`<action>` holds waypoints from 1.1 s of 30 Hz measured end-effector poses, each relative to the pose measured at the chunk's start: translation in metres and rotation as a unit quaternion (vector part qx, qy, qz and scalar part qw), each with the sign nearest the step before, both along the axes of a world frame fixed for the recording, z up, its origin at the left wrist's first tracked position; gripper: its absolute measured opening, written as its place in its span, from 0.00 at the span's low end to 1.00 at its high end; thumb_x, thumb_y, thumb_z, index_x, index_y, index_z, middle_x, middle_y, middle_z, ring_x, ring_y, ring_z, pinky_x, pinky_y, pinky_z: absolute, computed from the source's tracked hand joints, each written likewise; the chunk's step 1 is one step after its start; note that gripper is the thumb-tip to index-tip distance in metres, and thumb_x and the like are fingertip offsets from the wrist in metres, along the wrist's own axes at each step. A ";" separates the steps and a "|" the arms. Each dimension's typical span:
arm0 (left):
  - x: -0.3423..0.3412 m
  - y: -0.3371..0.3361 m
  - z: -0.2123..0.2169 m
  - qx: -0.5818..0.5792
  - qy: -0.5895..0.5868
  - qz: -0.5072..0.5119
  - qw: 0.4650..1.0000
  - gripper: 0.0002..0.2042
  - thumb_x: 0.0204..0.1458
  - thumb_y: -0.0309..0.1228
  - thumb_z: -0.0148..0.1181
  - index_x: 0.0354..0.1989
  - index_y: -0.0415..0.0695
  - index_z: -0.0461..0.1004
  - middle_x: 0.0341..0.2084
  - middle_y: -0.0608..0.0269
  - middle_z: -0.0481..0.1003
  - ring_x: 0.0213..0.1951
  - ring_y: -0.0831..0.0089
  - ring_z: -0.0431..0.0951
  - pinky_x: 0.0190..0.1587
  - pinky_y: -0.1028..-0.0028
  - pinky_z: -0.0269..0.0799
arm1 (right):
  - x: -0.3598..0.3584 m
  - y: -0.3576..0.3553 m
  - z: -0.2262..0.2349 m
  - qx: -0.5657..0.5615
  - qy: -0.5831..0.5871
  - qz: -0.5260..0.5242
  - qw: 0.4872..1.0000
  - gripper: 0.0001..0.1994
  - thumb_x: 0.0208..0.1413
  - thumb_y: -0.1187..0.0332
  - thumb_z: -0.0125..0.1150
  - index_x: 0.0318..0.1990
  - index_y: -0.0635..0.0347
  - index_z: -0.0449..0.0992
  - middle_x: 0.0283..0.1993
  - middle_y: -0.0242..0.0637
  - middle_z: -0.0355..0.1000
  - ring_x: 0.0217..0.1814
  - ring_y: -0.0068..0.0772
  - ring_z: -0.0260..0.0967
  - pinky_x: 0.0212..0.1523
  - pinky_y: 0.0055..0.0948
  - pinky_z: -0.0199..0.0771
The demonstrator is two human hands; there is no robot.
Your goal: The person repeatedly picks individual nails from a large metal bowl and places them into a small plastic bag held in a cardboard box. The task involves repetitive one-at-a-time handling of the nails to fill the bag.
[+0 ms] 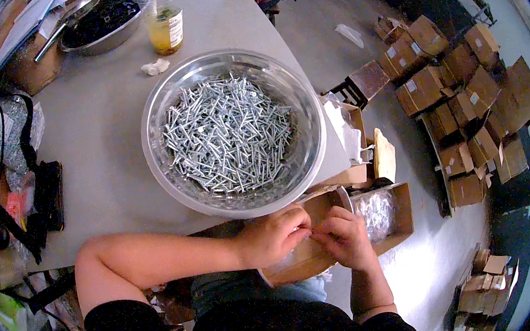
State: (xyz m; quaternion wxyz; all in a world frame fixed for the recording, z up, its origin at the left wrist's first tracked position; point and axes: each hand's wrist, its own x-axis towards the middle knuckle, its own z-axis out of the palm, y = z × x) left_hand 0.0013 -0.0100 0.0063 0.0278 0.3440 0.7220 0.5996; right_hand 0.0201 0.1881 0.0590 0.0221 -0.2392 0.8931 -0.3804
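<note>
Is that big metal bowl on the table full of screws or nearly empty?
Fairly full. The metal bowl holds a thick heap of silvery screws covering its bottom completely, though the pile stays below the rim.

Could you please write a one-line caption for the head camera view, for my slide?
Both hands meet over an open cardboard box, beside a large steel bowl of silver screws on a grey table.
</note>
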 end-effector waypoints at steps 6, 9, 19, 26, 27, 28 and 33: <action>-0.004 -0.001 0.001 0.038 -0.163 -0.038 0.985 0.06 0.55 0.26 0.54 0.37 0.38 0.66 0.27 0.59 0.69 0.32 0.69 0.72 0.36 0.69 0.68 | 0.012 0.080 0.005 0.157 0.024 -0.222 0.962 0.10 0.36 0.78 0.69 0.31 0.64 0.78 0.27 0.37 0.70 0.26 0.34 0.69 0.28 0.30 0.69; -0.004 0.000 0.001 0.026 -0.160 -0.037 0.986 0.07 0.57 0.27 0.52 0.40 0.39 0.66 0.30 0.61 0.69 0.34 0.72 0.71 0.39 0.71 0.68 | 0.018 0.087 0.006 0.200 0.054 -0.323 0.923 0.10 0.38 0.79 0.68 0.32 0.66 0.77 0.31 0.41 0.71 0.28 0.35 0.70 0.30 0.31 0.70; -0.005 -0.001 -0.002 0.018 -0.152 -0.055 0.987 0.09 0.59 0.28 0.50 0.45 0.40 0.64 0.35 0.63 0.68 0.39 0.75 0.70 0.45 0.74 0.68 | 0.022 -0.013 -0.163 0.155 -0.043 0.033 0.986 0.18 0.56 0.62 0.52 0.52 0.56 0.70 0.51 0.51 0.70 0.48 0.54 0.72 0.44 0.44 0.75; -0.007 -0.005 -0.001 -0.013 -0.145 -0.072 0.987 0.08 0.58 0.27 0.51 0.44 0.40 0.66 0.34 0.63 0.68 0.39 0.75 0.70 0.45 0.73 0.68 | 0.016 -0.010 -0.143 0.074 -0.075 0.019 0.994 0.15 0.54 0.63 0.55 0.48 0.58 0.73 0.43 0.50 0.74 0.48 0.53 0.72 0.44 0.44 0.74; -0.007 -0.005 -0.002 -0.015 -0.148 -0.071 0.986 0.08 0.58 0.27 0.52 0.43 0.40 0.66 0.34 0.62 0.69 0.39 0.74 0.70 0.45 0.73 0.68 | 0.014 -0.004 -0.133 0.069 -0.086 0.027 0.994 0.14 0.54 0.64 0.56 0.45 0.59 0.74 0.43 0.50 0.74 0.47 0.53 0.72 0.44 0.43 0.74; -0.006 -0.004 -0.003 -0.018 -0.151 -0.070 0.986 0.08 0.57 0.27 0.52 0.43 0.40 0.67 0.34 0.62 0.69 0.39 0.73 0.71 0.45 0.72 0.68 | 0.013 0.000 -0.122 0.064 -0.097 0.034 0.993 0.13 0.53 0.64 0.57 0.43 0.59 0.76 0.44 0.49 0.74 0.47 0.54 0.72 0.43 0.43 0.74; -0.005 -0.004 -0.006 -0.064 -0.146 -0.075 0.984 0.10 0.53 0.27 0.56 0.42 0.40 0.69 0.36 0.55 0.72 0.40 0.64 0.74 0.43 0.67 0.70 | 0.006 0.011 -0.069 -0.045 -0.125 0.020 0.991 0.08 0.42 0.71 0.70 0.28 0.60 0.77 0.32 0.41 0.72 0.35 0.42 0.72 0.37 0.35 0.74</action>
